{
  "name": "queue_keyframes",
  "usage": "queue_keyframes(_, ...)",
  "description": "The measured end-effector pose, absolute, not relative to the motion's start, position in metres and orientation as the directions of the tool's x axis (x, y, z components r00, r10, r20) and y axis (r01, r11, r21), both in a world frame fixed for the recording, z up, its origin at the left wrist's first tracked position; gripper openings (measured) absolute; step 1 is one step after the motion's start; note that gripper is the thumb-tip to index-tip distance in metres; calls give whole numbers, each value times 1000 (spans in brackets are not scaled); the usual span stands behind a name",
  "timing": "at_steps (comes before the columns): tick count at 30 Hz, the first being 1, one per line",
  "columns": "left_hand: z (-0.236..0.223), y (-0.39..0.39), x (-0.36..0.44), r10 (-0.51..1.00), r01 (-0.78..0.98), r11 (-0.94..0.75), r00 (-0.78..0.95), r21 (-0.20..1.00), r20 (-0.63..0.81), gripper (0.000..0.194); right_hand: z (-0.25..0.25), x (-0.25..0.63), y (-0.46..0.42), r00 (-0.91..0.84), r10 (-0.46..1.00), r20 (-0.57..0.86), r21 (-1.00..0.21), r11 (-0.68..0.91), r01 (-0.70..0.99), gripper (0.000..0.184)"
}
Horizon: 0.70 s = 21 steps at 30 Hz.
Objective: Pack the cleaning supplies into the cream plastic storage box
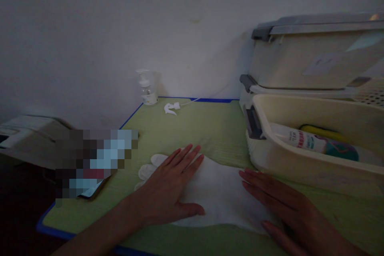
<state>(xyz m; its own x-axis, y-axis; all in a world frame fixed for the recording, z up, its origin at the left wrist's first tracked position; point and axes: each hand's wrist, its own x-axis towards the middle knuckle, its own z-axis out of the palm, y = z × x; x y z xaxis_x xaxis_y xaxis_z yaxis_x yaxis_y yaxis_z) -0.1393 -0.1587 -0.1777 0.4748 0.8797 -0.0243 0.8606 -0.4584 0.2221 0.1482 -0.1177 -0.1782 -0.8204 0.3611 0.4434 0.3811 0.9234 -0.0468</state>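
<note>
A white glove (222,192) lies flat on the green surface (207,128), its fingers toward nine o'clock and its wrist end toward three. Taking it as the dial's centre, the left hand (171,192) is at nine, open and laid palm-down across the base of its fingers, thumb spread. The right hand (288,204) is at three, open with fingers extended over the wrist end and thumb apart; neither hand appears to grip the glove, though the right palm's underside is hidden. At two o'clock stands a cream bin (300,172); the white bottle (288,134) inside carries red and teal printing, too blurred to read. Between one and two, a lidded box (294,64) bears a pale label (321,64) with faint, illegible marks. Between ten and eleven, a clear pump bottle (145,90) wears a small white label, also unreadable; a white trigger sprayer head (172,107) lies at eleven.
</note>
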Motion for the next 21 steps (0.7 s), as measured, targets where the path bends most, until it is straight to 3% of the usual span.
queue_keyframes(4, -180, -158, -139, 848, 824, -518, 529, 230, 17, 79, -184, 149, -118, -884, 331, 331, 23, 933, 358, 72)
queue_keyframes(9, -189, -159, -141, 853, 834, -499, 521, 236, -39, 80, -196, 153, -119, -910, 367, 193, 15, 926, 377, 75)
queue_keyframes(14, -192, -159, -143, 861, 835, -487, 508, 255, -23, 79, -194, 153, -118, -910, 362, 202, 22, 927, 374, 75)
queue_keyframes(21, -192, -158, -142, 854, 834, -492, 518, 247, -49, 79, -201, 156, -116, -897, 396, 195, -85, 918, 387, 77)
